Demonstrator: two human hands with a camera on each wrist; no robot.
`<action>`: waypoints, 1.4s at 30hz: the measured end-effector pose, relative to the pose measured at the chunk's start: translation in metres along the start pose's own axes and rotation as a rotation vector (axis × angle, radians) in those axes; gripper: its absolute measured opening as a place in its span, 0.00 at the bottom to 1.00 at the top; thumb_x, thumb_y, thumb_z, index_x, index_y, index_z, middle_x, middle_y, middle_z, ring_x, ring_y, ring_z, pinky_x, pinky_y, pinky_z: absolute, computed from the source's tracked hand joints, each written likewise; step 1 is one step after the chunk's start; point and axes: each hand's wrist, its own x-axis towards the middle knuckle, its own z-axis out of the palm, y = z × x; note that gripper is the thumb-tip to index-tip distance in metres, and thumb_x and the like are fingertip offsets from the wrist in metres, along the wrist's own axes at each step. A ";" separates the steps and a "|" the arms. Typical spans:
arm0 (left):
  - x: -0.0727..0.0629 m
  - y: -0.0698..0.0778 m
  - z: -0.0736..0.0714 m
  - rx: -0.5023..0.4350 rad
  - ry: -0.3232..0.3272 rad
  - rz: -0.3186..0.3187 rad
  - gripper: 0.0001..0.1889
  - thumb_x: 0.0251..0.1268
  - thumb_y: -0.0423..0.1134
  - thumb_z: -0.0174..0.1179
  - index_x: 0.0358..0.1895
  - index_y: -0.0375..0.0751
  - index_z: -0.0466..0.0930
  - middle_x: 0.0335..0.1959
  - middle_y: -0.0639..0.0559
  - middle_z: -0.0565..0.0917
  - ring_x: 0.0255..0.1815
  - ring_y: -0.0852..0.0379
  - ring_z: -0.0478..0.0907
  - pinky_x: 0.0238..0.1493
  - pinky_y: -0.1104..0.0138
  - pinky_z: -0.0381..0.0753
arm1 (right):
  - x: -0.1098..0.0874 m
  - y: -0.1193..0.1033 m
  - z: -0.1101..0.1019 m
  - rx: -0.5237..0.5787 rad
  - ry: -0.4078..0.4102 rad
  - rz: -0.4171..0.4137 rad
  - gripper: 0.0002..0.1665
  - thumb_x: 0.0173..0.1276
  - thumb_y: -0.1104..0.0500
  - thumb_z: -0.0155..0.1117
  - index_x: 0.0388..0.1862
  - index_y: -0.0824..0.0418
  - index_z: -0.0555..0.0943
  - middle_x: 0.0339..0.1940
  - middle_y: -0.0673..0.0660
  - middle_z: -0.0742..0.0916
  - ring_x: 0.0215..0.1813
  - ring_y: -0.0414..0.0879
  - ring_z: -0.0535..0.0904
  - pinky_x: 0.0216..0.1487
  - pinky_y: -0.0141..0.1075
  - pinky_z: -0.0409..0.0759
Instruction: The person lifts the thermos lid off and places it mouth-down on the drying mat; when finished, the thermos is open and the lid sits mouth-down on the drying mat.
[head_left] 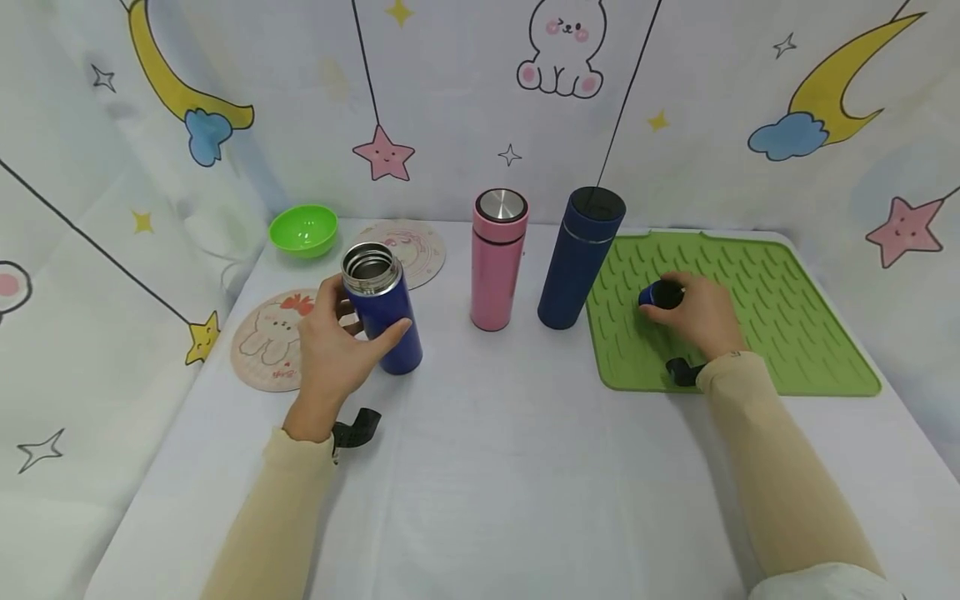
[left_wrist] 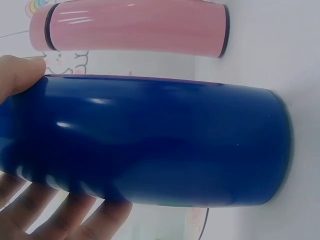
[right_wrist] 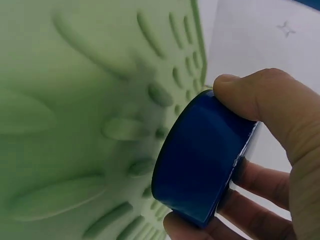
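1. The left hand (head_left: 330, 354) has its thumb and fingers around the bottle (head_left: 381, 308), whose long axis runs roughly upright, its steel neck (head_left: 372, 282) uncovered and facing up.
2. The right hand (head_left: 705, 315) pinches the blue cap (right_wrist: 202, 157) between thumb and fingers, low over the green mat (head_left: 810, 333); I cannot tell whether cap and mat touch.
3. The cap is tilted and well to the right of the bottle, out of line with the neck; only the left hand is near the bottle.
4. Sideways between the hands, the pink flask (head_left: 495, 279) and navy flask (head_left: 573, 279) stand apart.
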 end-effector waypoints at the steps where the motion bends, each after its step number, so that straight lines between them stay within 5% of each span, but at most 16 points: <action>1: 0.000 0.000 0.000 0.000 0.002 0.003 0.42 0.51 0.47 0.82 0.68 0.39 0.71 0.62 0.42 0.83 0.56 0.44 0.84 0.52 0.46 0.89 | 0.004 0.001 0.000 -0.004 -0.010 0.005 0.42 0.66 0.47 0.75 0.72 0.69 0.74 0.64 0.78 0.80 0.62 0.74 0.78 0.58 0.66 0.80; 12: -0.002 0.000 0.002 0.001 -0.010 0.002 0.44 0.51 0.48 0.82 0.70 0.39 0.69 0.63 0.42 0.82 0.57 0.45 0.83 0.53 0.48 0.88 | 0.029 0.007 0.000 -0.037 -0.092 0.064 0.44 0.67 0.49 0.74 0.72 0.74 0.71 0.66 0.79 0.78 0.65 0.75 0.74 0.65 0.66 0.75; 23: -0.003 0.001 0.003 -0.013 -0.035 -0.005 0.45 0.54 0.46 0.80 0.72 0.41 0.66 0.67 0.41 0.78 0.61 0.44 0.80 0.57 0.48 0.85 | 0.037 0.008 0.007 -0.091 -0.101 0.029 0.42 0.66 0.51 0.74 0.71 0.74 0.72 0.64 0.80 0.79 0.62 0.76 0.76 0.62 0.66 0.77; 35: -0.007 0.002 0.005 -0.044 -0.083 -0.047 0.49 0.56 0.46 0.79 0.76 0.43 0.58 0.71 0.41 0.74 0.68 0.43 0.76 0.67 0.45 0.81 | 0.030 0.005 0.009 -0.047 -0.091 0.056 0.46 0.68 0.48 0.73 0.75 0.73 0.68 0.69 0.80 0.75 0.66 0.76 0.73 0.65 0.68 0.75; 42: -0.017 0.003 0.007 -0.039 -0.056 -0.072 0.54 0.55 0.46 0.80 0.79 0.43 0.51 0.75 0.40 0.67 0.72 0.43 0.71 0.71 0.46 0.77 | 0.013 0.001 0.005 -0.001 -0.001 0.010 0.43 0.69 0.48 0.72 0.73 0.72 0.71 0.70 0.78 0.75 0.71 0.77 0.67 0.75 0.71 0.59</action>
